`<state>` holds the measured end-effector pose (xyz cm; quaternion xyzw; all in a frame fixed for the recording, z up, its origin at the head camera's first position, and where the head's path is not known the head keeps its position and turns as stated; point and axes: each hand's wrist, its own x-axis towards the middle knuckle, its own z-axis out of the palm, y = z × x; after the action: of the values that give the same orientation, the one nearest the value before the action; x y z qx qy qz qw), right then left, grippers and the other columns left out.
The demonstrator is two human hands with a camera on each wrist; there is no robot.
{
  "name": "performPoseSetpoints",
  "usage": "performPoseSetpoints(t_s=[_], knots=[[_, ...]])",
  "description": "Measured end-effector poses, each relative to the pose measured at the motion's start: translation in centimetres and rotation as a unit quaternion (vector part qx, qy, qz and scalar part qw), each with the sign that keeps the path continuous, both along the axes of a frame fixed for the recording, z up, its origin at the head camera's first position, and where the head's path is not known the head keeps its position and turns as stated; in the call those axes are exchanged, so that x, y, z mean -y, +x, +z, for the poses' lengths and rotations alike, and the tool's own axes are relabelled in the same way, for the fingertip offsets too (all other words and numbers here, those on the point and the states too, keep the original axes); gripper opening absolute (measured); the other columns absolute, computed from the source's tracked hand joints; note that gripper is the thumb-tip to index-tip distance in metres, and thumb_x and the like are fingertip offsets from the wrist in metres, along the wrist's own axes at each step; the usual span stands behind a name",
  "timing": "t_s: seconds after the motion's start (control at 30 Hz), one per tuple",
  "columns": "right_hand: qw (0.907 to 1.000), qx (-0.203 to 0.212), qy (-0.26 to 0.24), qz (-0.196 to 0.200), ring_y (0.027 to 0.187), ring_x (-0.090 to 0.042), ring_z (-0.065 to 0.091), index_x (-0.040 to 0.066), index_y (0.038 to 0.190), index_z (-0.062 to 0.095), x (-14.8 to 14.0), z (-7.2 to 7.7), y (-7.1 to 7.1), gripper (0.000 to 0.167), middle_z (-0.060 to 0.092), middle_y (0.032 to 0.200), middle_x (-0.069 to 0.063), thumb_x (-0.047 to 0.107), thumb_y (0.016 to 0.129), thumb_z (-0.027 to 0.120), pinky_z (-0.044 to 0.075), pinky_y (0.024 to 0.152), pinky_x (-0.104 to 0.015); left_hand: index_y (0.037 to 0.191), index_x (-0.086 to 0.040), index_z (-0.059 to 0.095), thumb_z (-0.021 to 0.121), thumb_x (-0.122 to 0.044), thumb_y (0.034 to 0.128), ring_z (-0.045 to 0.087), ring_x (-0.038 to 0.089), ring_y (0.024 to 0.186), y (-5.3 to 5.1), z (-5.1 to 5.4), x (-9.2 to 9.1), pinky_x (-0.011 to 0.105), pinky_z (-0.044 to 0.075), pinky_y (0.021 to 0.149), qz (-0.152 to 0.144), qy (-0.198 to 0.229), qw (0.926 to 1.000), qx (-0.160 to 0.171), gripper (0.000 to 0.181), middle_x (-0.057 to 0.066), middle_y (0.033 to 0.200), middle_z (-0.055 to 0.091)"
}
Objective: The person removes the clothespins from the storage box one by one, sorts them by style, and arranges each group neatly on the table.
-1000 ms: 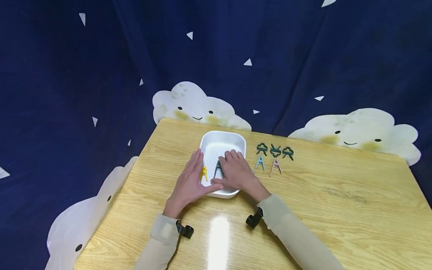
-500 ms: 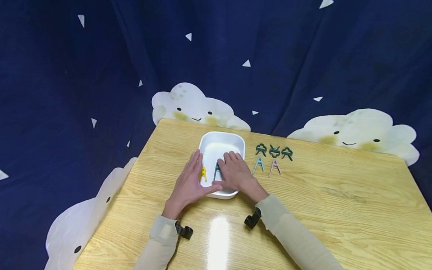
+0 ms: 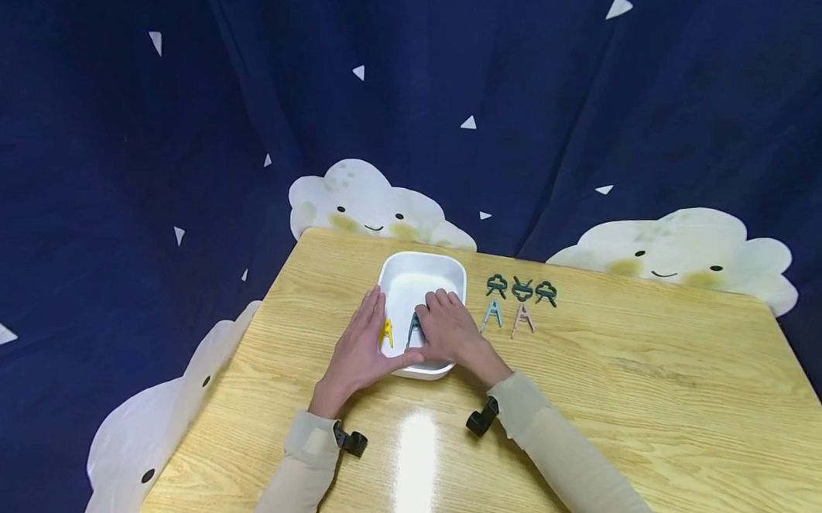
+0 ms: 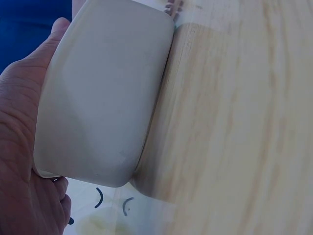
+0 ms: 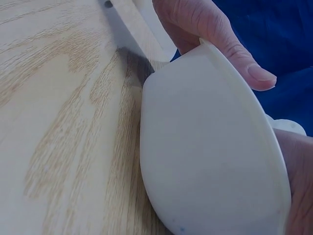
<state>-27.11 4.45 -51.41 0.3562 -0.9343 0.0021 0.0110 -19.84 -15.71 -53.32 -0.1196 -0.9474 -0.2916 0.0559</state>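
My left hand (image 3: 359, 351) holds the left side of the white tray (image 3: 421, 263), its thumb crossing the near rim. In the left wrist view, this hand (image 4: 22, 122) wraps the edge of the tray (image 4: 105, 93). Inside the tray, my right hand (image 3: 452, 328) has curled fingers at the top of a dark teal clip (image 3: 413, 328), pinching it; the fingertips are partly hidden. A yellow clip (image 3: 387, 333) lies beside the left fingers. The right wrist view shows the tray's outer wall (image 5: 210, 147) covering most of my right hand (image 5: 301, 166).
Right of the tray, three dark green clips (image 3: 522, 290) lie in a row, with a light blue clip (image 3: 492, 314) and a pink clip (image 3: 522, 320) nearer me. The wooden table (image 3: 655, 393) meets a dark blue curtain (image 3: 421, 71) at its back edge.
The right fingers have shifted slightly to the right in the tray, uncovering more of the dark teal clip. The left hand keeps its place on the tray.
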Motion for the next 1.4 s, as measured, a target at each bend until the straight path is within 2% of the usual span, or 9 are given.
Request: performPoseSetpoints(t_s=[0.27,0.53,0.9,1.17,1.4], knots=[[1.0000,0.005,-0.006,0.001,0.096,-0.025,0.040,0.004,0.118,0.069,-0.05,0.14,0.10,0.080,0.051,0.101,-0.006,0.075,0.081,0.073,0.035,0.086,-0.039,0.167,-0.003,0.010,0.063,-0.087,0.0792,0.007,0.028,0.162,0.01,-0.15,0.02,0.053,0.023,0.128,0.001,0.002,0.9999,-0.011,0.133,0.002,0.176,-0.003],[1.0000,0.008,-0.002,0.001,0.095,-0.025,0.039,0.006,0.118,0.069,-0.06,-0.02,-0.01,0.080,0.052,0.101,-0.006,0.076,0.081,0.072,0.034,0.086,-0.038,0.167,-0.003,0.010,0.064,-0.086,0.0790,0.007,0.029,0.162,-0.03,-0.17,0.03,0.051,0.021,0.129,0.001,0.004,1.0000,-0.007,0.132,0.000,0.176,-0.005],[0.9999,0.002,-0.010,0.001,0.092,-0.025,0.039,0.004,0.108,0.069,-0.15,-0.13,-0.08,0.084,0.051,0.097,-0.005,0.082,0.077,0.070,0.035,0.085,-0.038,0.167,-0.005,0.008,0.065,-0.085,0.0796,0.005,0.027,0.162,-0.06,-0.12,0.07,0.049,0.020,0.129,0.000,0.000,1.0000,0.000,0.132,0.000,0.176,-0.006],[0.9996,-0.002,-0.027,-0.003,0.093,-0.024,0.040,0.005,0.112,0.071,-0.07,0.17,-0.03,0.087,0.054,0.099,-0.006,0.083,0.074,0.072,0.036,0.083,-0.038,0.167,-0.003,0.009,0.063,-0.087,0.0793,0.006,0.028,0.162,-0.07,0.09,0.05,0.050,0.020,0.129,-0.001,-0.002,1.0000,-0.007,0.132,0.002,0.176,-0.005],[0.9993,0.011,-0.035,-0.012,0.094,-0.023,0.039,0.006,0.115,0.069,-0.09,0.53,0.04,0.081,0.051,0.099,-0.004,0.076,0.075,0.077,0.035,0.083,-0.036,0.167,-0.004,0.009,0.062,-0.088,0.0784,0.007,0.029,0.162,0.00,-0.10,0.06,0.050,0.018,0.129,0.001,-0.007,1.0000,-0.007,0.133,0.002,0.176,-0.004]])
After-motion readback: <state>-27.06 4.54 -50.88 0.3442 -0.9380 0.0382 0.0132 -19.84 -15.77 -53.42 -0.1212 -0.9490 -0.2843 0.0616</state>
